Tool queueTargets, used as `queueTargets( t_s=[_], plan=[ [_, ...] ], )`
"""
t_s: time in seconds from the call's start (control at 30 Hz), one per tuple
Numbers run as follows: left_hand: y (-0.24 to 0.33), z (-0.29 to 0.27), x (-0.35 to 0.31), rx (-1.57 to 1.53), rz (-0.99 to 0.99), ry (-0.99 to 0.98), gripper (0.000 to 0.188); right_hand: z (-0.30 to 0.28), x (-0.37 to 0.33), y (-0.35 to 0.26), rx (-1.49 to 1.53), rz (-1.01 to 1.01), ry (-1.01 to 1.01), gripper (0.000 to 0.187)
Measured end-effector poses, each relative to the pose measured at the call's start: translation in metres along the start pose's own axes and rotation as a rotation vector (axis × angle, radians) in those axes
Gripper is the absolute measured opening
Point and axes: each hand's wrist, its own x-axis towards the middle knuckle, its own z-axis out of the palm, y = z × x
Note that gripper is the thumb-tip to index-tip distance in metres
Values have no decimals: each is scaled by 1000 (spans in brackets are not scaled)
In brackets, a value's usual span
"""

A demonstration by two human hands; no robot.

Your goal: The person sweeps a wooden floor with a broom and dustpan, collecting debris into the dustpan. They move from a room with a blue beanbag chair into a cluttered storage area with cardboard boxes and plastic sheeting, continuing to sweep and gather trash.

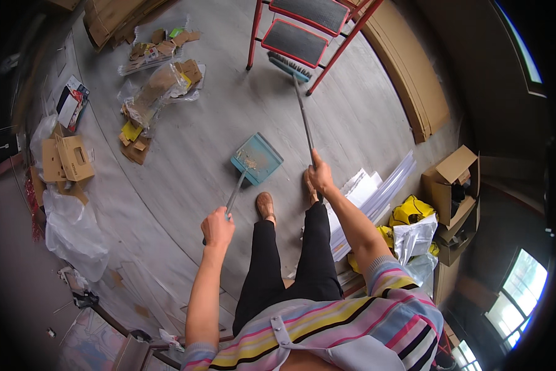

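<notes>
My left hand (218, 227) is wrapped round the grey handle of a long-handled dustpan (267, 167). The pan is teal and rests on the floor ahead of my feet, with light brown debris in it. In my right hand (320, 174) is the dark handle of a broom (289, 67). Its teal head with dark bristles reaches forward to the floor at the foot of a red step ladder (294, 42), just below the lower step as seen from here. Broom and dustpan are well apart.
Cardboard scraps and clear plastic (157, 93) lie in a heap at the far left. Flat cardboard (408, 74) lies along the right. White strips (371, 204), yellow bags (412, 210) and an open box (454, 185) sit near my right arm. Another box (68, 157) stands at left.
</notes>
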Motion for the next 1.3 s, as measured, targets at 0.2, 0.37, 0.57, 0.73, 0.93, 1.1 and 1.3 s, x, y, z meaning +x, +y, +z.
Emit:
queueTargets(
  t_s=[0.2, 0.37, 0.57, 0.73, 0.93, 1.1, 1.3],
  plan=[
    [-41, 17, -55, -176, -194, 135, 23, 45, 165, -38, -55, 238, 11, 63],
    [-57, 21, -65, -257, -362, 174, 24, 74, 109, -20, -169, 161, -121, 69],
    [-88, 29, -60, -223, -511, 146, 23, 41, -72, -17, -244, -41, -471, 71],
    [-101, 25, -43, -187, -513, 108, 21, -19, -136, -17, -391, -31, -730, 70],
    [-118, 39, -52, -190, -505, 71, 22, -115, -162, -19, -59, -46, -762, 60],
    [-123, 37, -54, -180, -469, 97, 22, -110, -218, -4, 18, 5, -526, 61],
    [-131, 5, -52, -156, -391, 2, 22, -42, -219, -49, 351, 639, -386, 62]
  ],
)
